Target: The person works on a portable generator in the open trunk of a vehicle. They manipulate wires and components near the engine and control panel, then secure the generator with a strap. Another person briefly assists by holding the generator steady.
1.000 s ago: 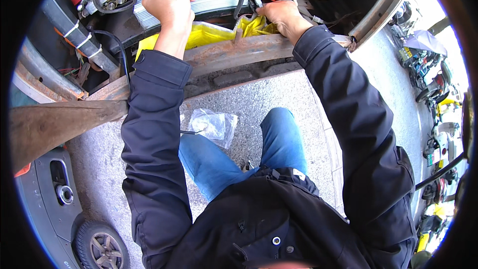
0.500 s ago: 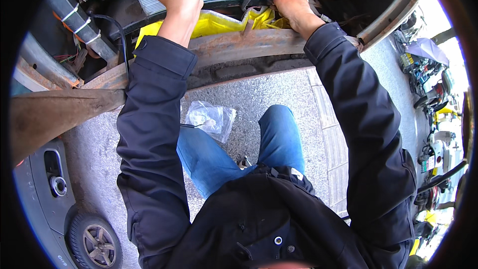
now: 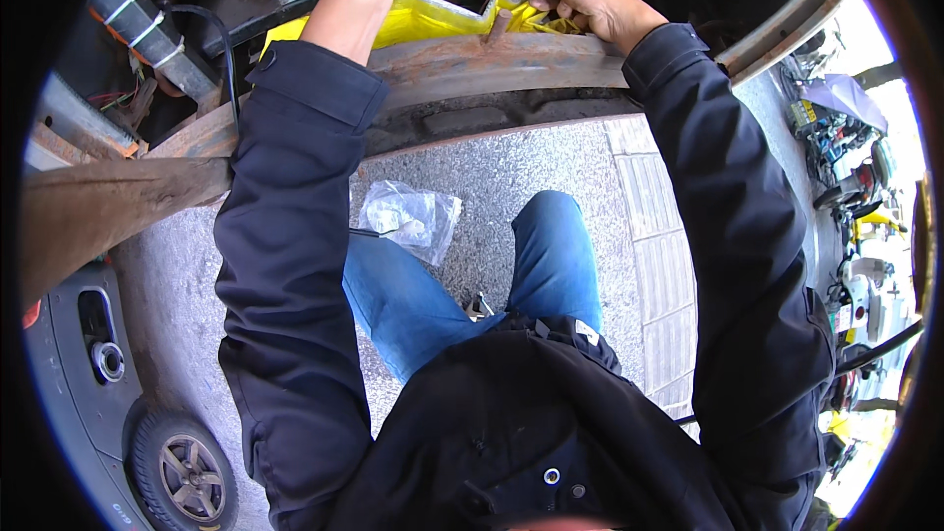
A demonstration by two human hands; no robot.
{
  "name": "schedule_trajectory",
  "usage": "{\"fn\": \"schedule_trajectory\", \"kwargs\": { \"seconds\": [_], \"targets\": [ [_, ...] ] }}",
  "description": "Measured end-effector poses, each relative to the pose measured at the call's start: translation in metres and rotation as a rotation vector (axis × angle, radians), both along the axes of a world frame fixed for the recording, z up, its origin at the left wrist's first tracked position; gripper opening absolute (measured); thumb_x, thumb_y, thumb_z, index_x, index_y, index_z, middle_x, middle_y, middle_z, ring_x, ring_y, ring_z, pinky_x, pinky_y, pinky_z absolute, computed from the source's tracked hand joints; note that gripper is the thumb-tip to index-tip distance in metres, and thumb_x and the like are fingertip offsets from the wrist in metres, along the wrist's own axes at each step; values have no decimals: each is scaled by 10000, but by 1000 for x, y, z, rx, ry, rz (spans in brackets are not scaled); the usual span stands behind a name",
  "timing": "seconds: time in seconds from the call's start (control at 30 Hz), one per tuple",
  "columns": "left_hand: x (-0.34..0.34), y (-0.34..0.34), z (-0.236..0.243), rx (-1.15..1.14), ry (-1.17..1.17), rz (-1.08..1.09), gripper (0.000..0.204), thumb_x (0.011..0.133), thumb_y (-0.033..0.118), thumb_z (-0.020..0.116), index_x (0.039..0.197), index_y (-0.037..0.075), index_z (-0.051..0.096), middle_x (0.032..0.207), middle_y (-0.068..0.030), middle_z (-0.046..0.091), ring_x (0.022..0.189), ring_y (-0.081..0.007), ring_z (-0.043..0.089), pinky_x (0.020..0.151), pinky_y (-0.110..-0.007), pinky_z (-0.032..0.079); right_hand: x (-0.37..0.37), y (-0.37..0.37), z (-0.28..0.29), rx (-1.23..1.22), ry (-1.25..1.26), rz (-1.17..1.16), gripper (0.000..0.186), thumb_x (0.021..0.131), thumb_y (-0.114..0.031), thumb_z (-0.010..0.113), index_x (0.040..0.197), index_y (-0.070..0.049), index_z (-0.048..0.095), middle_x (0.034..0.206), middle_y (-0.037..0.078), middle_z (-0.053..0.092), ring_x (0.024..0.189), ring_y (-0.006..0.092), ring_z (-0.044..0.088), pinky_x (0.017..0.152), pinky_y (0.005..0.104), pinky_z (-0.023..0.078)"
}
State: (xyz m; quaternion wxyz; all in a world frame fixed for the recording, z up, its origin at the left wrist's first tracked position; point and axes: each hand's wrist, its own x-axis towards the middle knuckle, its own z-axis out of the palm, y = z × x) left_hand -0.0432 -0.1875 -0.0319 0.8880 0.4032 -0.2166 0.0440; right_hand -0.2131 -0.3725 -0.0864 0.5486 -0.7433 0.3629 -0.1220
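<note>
Sheeting (image 3: 425, 20), yellow and crumpled, lies just beside the right hand's fingers (image 3: 564, 7).

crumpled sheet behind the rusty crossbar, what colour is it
The crumpled sheet is bright yellow, best seen in the head view.

From my distant seat I make out a black jacket (image 3: 492, 423) at six o'clock, a silver-ringed snap (image 3: 551, 476) toward five. Its creased left sleeve (image 3: 290, 265) fills nine, a dark cuff button (image 3: 267, 60) at ten; the matching right sleeve (image 3: 752, 256), three. I see blue jeans (image 3: 558, 256) near centre.
</note>
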Motion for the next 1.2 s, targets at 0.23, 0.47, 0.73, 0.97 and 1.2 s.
{"fn": "schedule_trajectory", "kwargs": {
  "seconds": [0.23, 0.47, 0.73, 0.97, 1.2],
  "targets": [
    [2, 5, -2, 92, 55, -25, 224, 919, 133, 788, 887, 3, 609, 579, -84, 603, 352, -154, 497, 343, -293, 340, 2, 7, -2, 0, -54, -63, 208, 1039, -169, 599, 974, -47, 755, 712, -35, 593, 572, 43, 354, 506, 232, 282],
    [-1, 6, 1, 103, 63, -5, 230, 926, 138, 781, 889, 8, 594, 578, -101, 608, 343, -154, 494, 335, -289, 325, -5, 26, 14, -20, -69, -95, 197, 997, -129, 649, 952, 31, 756, 761, 23, 632, 630, 74, 512, 567, 238, 408],
    [4, 2, -1, 126, 19, 0, 248, 910, 166, 798, 861, -12, 633, 605, -118, 627, 367, -169, 503, 359, -302, 356, -1, -1, -4, -92, -77, -20, 157, 843, -96, 758, 932, 32, 783, 679, -2, 614, 551, 85, 490, 505, 292, 386],
    [25, 5, -12, 102, 2, -42, 249, 931, 222, 772, 875, 11, 651, 670, -129, 661, 412, -171, 509, 382, -296, 362, 26, 1, -4, -42, -85, -163, 81, 827, -21, 702, 806, 50, 735, 706, 145, 674, 561, 247, 618, 443, 389, 435],
    [5, 2, -12, 218, 152, -18, 245, 934, 251, 748, 923, 28, 648, 697, -149, 679, 435, -181, 539, 379, -297, 370, 19, -8, -10, -264, -52, -82, 121, 852, -56, 694, 794, 41, 738, 718, 164, 676, 600, 256, 648, 473, 416, 464]
  ]
}}
